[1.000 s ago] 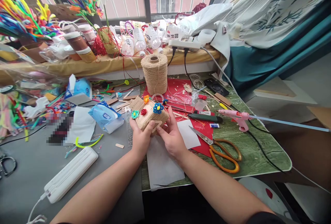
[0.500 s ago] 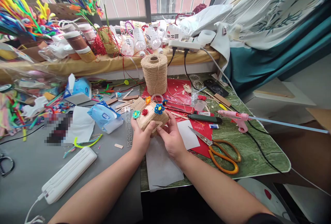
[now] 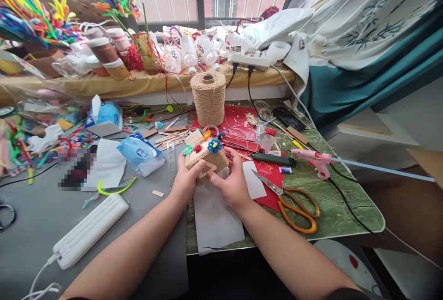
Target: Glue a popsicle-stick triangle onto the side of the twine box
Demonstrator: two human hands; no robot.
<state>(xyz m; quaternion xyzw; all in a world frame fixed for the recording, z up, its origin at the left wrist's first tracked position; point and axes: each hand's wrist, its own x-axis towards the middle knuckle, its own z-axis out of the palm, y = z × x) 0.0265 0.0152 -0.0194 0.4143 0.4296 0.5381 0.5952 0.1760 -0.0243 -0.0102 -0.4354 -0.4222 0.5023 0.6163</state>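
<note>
Between both hands is a small twine-wrapped box (image 3: pixel 207 158) with crocheted-looking flowers on top. Blue flower (image 3: pixel 215 146), orange flower (image 3: pixel 206 135), red flower (image 3: pixel 197 148) and teal flower (image 3: pixel 188 150) show on it. My left hand (image 3: pixel 189 177) grips the box's left side, thumb on the front face. At the right side my right hand (image 3: pixel 233 180) holds it, thumb near the lower front edge. A pale triangular wooden piece (image 3: pixel 208 166) sits on the front by the thumbs. The box's underside is hidden.
A twine spool (image 3: pixel 208 101) stands behind the box. Orange-handled scissors (image 3: pixel 294 203), a green utility knife (image 3: pixel 273 159) and a pink glue gun (image 3: pixel 316 159) lie to the right. White paper (image 3: pixel 218 221) is beneath the hands. Tissue packs (image 3: pixel 141 152) and a white power strip (image 3: pixel 92 231) lie left.
The box has tilted, turning its front more toward me and its flowered top away. Both hands have shifted slightly with it and still hold it.
</note>
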